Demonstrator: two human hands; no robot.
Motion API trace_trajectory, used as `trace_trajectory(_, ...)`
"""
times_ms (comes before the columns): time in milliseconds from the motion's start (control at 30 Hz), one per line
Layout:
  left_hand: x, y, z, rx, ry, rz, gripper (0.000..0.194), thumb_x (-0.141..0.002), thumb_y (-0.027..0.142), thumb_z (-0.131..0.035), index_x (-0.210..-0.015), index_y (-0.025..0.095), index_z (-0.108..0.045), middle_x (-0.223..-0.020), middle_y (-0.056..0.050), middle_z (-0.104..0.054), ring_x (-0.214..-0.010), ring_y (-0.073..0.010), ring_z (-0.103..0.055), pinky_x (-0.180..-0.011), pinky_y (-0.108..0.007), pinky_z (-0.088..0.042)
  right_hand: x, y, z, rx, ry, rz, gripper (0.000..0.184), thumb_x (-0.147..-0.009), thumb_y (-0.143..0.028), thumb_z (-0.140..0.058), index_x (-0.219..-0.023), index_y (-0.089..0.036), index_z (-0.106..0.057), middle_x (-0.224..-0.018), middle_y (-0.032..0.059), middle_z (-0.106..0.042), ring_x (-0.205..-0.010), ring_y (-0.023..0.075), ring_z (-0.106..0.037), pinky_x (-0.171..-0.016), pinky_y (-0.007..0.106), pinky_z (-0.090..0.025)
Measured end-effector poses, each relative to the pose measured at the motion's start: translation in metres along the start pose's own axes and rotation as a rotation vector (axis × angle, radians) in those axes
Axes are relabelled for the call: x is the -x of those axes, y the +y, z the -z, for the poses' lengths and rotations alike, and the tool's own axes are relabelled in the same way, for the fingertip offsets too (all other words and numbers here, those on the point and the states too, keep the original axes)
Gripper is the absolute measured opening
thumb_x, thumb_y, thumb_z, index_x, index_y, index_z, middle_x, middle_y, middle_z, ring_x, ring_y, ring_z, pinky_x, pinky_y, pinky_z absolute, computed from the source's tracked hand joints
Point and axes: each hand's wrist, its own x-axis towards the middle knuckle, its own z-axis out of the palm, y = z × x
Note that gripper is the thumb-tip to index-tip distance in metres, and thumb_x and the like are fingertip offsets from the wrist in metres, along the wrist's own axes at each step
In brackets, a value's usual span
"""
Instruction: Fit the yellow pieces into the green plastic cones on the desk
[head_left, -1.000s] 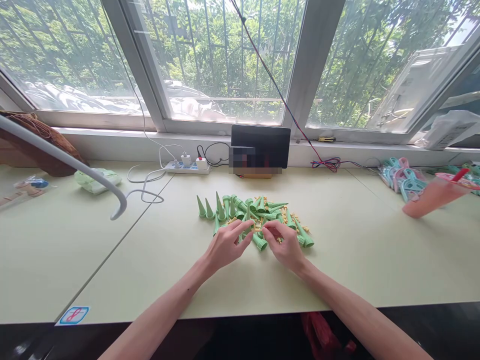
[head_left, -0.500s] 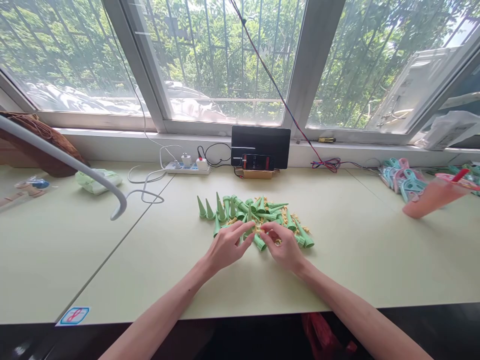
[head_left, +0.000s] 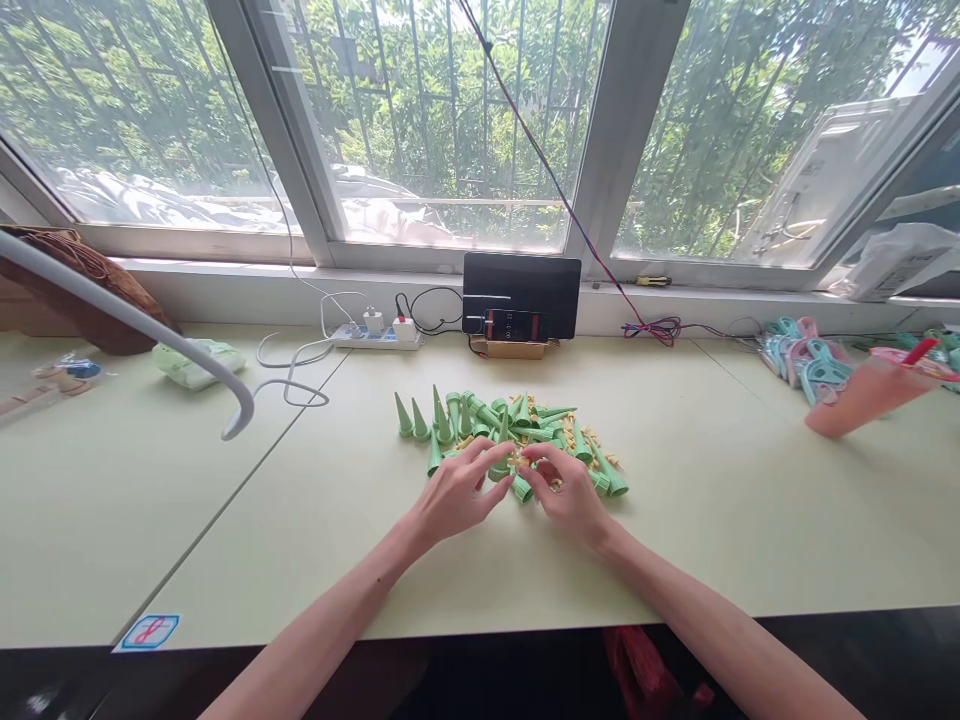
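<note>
A green plastic cone-shaped spike [head_left: 503, 432] stands point up between the thumb and fingers of my left hand [head_left: 459, 492]. Those fingers are curved around its ridged base, partly hiding it. My right hand [head_left: 571, 492] pinches a small yellow plastic piece [head_left: 517, 461] by its end, right beside the spike. Whether the piece touches the spike is too small to tell. Behind and around both hands lies a heap of green spikes [head_left: 534, 433], mixed with many loose small yellow pieces [head_left: 611, 459]. Several green spikes [head_left: 421, 420] stand upright at the heap's left.
A phone [head_left: 514, 325] showing a timer leans before a black tablet [head_left: 556, 290]. Left of it lies a power strip [head_left: 379, 340] with cables. A pink drink cup [head_left: 847, 400] and pastel clips [head_left: 821, 365] are at right. A white curved bar [head_left: 150, 320] crosses the left side.
The left fingertips have parted slightly from the right ones, and the green spike between them has shifted a little right and up. The yellow piece shows more clearly in the right fingers.
</note>
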Motion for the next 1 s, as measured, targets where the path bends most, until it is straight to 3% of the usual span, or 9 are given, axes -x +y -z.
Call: trace_trajectory(1000, 0.0034, 0.0006, 0.0018, 0.023, -0.058, 0.025, 0.039, -0.093, 0.026, -0.056, -0.131, 0.027, -0.05, -0.109, -0.004, -0.059, -0.047, -0.0028, -0.043, -0.055, -0.022, -0.046, -0.0022, 0.0012, 0.0009, -0.018, -0.001, -0.022, 0.021, -0.096, -0.037, -0.055, -0.098, -0.017, -0.063, -0.075, 0.0023, -0.062, -0.05, 0.0108, -0.051, -0.047, 0.025, -0.042)
